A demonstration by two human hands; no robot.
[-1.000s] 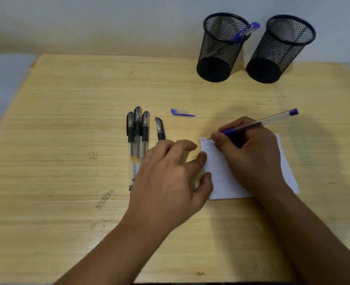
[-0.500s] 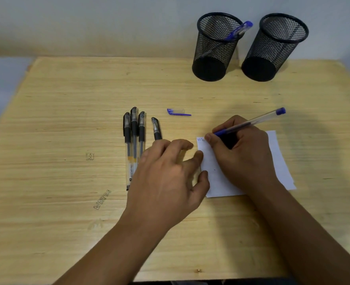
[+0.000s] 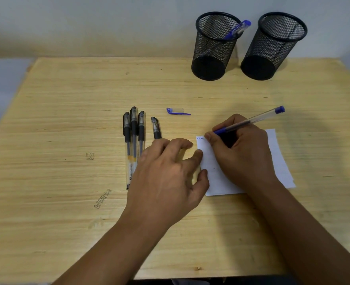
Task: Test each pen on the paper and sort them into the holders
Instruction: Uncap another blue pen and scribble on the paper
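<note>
My right hand (image 3: 242, 153) grips a blue pen (image 3: 252, 120) with its tip on the top left corner of a white paper (image 3: 213, 175), where small blue marks show. My left hand (image 3: 165, 177) rests flat on the table, its fingertips touching the paper's left edge, holding nothing. Several black capped pens (image 3: 134, 128) lie side by side left of it, one (image 3: 156, 127) partly under my fingers. A loose blue pen cap (image 3: 177, 111) lies beyond them. Two black mesh holders stand at the back: the left holder (image 3: 213, 48) has a blue pen (image 3: 236, 29) in it, the right holder (image 3: 272, 48) looks empty.
The wooden table (image 3: 56, 120) meets a pale wall at the back, close behind the holders. Its front edge runs just below my forearms. Small scribbles mark the wood at left.
The blue marks at the paper's corner have grown slightly as my right hand writes. My left hand stays put. The view has shifted a little.
</note>
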